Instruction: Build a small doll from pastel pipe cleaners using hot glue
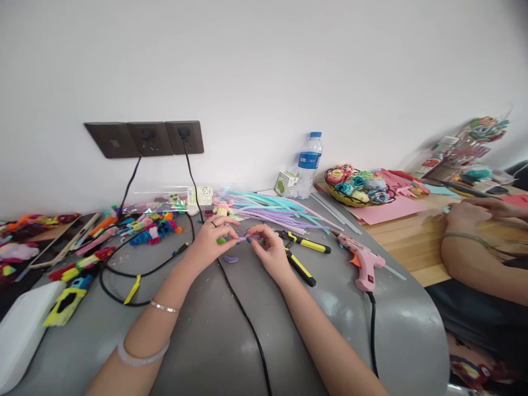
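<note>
Between my two hands is a short purple pipe cleaner [243, 238], pinched at both ends. My left hand [212, 240] has its thumb and forefinger closed on one end, and my right hand [269, 250] grips the other. A small bent purple piece [231, 259] lies on the grey table [198, 335] just below them. Beside the left fingertips is a small green piece [221, 240]. Yellow-and-black pliers [303, 267] rest right of my right hand, their jaws partly hidden by it. A pink and yellow figure [223, 208] sits behind my left hand.
Turquoise, purple and pink pipe cleaners [280, 209] lie behind my hands. A pink glue gun [365, 264] is on the right, its cord off the front edge. Black cables [243, 313] cross the table. A bottle [309, 165] stands by the wall. A co-worker's arm [474, 253] is at right.
</note>
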Available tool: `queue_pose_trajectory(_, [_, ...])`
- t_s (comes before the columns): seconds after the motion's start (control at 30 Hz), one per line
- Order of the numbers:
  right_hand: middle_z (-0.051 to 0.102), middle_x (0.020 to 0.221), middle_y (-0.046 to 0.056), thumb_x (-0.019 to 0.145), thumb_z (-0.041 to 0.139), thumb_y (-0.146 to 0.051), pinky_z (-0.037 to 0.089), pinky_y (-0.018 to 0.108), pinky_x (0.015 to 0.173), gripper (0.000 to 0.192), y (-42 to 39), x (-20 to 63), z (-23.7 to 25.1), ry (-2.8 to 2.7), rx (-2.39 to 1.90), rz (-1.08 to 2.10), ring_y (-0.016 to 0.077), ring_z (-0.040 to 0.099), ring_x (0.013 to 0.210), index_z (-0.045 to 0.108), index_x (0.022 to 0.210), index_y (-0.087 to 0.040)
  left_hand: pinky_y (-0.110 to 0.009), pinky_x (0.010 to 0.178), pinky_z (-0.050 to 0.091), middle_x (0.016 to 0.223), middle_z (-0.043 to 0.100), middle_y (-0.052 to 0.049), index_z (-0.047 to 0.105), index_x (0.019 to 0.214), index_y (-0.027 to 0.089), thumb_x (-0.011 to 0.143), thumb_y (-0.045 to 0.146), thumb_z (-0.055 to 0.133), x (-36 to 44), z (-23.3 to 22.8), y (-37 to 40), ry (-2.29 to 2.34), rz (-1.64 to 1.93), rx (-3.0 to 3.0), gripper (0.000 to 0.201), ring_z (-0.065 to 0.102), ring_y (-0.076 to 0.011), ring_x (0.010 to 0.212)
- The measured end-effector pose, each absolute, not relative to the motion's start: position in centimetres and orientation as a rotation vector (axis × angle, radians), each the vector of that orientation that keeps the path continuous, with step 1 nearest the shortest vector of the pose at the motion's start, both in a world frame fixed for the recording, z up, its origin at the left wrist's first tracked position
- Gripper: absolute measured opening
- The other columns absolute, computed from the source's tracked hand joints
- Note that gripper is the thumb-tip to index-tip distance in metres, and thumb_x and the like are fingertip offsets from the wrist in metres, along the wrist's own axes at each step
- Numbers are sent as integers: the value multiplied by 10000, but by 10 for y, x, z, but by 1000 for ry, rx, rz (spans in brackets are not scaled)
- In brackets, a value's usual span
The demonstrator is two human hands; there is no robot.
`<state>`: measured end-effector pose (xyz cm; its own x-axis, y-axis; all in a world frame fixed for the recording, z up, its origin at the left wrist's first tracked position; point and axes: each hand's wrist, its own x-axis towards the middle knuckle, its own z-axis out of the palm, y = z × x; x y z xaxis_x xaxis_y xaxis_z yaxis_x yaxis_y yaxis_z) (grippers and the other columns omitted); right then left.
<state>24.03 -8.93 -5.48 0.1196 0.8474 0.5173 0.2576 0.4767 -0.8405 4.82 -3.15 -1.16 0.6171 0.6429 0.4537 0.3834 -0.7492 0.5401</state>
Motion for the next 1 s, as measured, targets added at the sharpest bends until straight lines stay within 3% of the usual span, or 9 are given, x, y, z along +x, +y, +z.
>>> queue_pose_trajectory(0.1, [698, 900, 49, 917, 588, -249, 462, 337, 748, 146, -91, 241, -52, -1414, -1065, 518, 203, 627, 826, 714, 988, -230, -394, 907, 522, 1114, 706, -57, 643, 761, 226, 894, 199, 601, 47, -8, -29, 838, 1070, 2351, 142, 628, -240, 1098])
queue_pose_trajectory(0.23, [633, 802, 56, 976, 514, -323, 458, 340, 713, 291, -90, 240, -51, -1368, -1127, 488, 197, 588, 762, 764, 869, -218, -371, 880, 513, 1024, 725, -55, 613, 790, 216, 886, 201, 585, 42, -6, -22, 950, 1409, 2137, 101, 670, -221, 1014])
queue_pose_trajectory(0.47, [659, 808, 52, 871, 679, -319, 463, 337, 682, 155, -86, 240, -57, -1431, -1123, 562, 202, 605, 761, 787, 783, -252, -353, 850, 530, 1004, 721, -53, 608, 792, 216, 879, 212, 587, 45, -8, -23, 985, 1455, 2103, 90, 675, -213, 988])
queue_pose_trajectory(0.6, [624, 757, 32, 829, 731, -342, 430, 325, 646, 178, -87, 238, -55, -1419, -1130, 541, 192, 577, 723, 716, 687, -236, -383, 894, 540, 1005, 719, -55, 617, 784, 218, 883, 228, 611, 49, -8, -27, 946, 1403, 2139, 99, 677, -219, 996])
queue_pose_trajectory(0.7, [568, 717, 17, 869, 680, -325, 418, 334, 689, 342, -89, 237, -50, -1419, -1134, 478, 182, 549, 710, 542, 575, -220, -388, 911, 539, 1014, 710, -54, 641, 802, 218, 888, 219, 618, 49, -8, -27, 930, 1388, 2153, 89, 677, -220, 1007])
queue_pose_trajectory(0.77, [569, 740, 19, 915, 597, -293, 415, 335, 704, 294, -91, 237, -48, -1407, -1143, 452, 182, 542, 723, 530, 638, -222, -387, 917, 536, 1024, 701, -52, 656, 805, 219, 890, 217, 625, 49, -9, -27, 931, 1380, 2162, 90, 675, -219, 1015])
queue_pose_trajectory(0.87, [639, 873, 36, 924, 563, -272, 419, 322, 699, 92, -92, 237, -49, -1368, -1145, 493, 185, 566, 772, 620, 977, -223, -387, 925, 533, 1038, 692, -53, 670, 784, 218, 881, 203, 633, 49, -9, -27, 912, 1347, 2184, 105, 671, -221, 1026])
queue_pose_trajectory(0.93, [667, 966, 51, 918, 583, -296, 430, 317, 706, 255, -91, 238, -51, -1326, -1105, 555, 187, 591, 813, 592, 1164, -227, -392, 937, 530, 1047, 691, -57, 683, 779, 218, 872, 184, 633, 50, -9, -28, 881, 1301, 2209, 111, 667, -223, 1036])
queue_pose_trajectory(1.0, [674, 991, 60, 909, 608, -337, 447, 320, 720, 312, -90, 240, -54, -1267, -1054, 603, 195, 604, 842, 591, 1202, -232, -402, 943, 530, 1062, 691, -62, 698, 784, 221, 866, 180, 633, 51, -9, -30, 855, 1243, 2234, 113, 662, -229, 1044])
